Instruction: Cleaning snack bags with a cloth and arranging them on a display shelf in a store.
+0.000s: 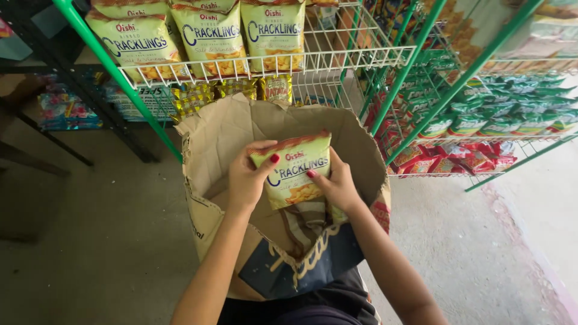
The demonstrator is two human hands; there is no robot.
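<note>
A light green snack bag [296, 171] is held upright over the mouth of an open brown paper sack [223, 129]. My left hand [247, 179] grips the bag's left edge, thumb across its front. My right hand [338, 183] holds its right edge from behind. Both hands hover inside the sack's opening. The sack stands in front of me on the concrete floor, its inside mostly hidden by the bag and my arms.
A white wire shelf [337, 57] on green posts stands just behind the sack, carrying matching green snack bags [211, 36]. Smaller yellow packets [195, 96] hang beneath. To the right, another rack [500, 123] holds green and red packets. A dark metal frame [54, 138] is at left.
</note>
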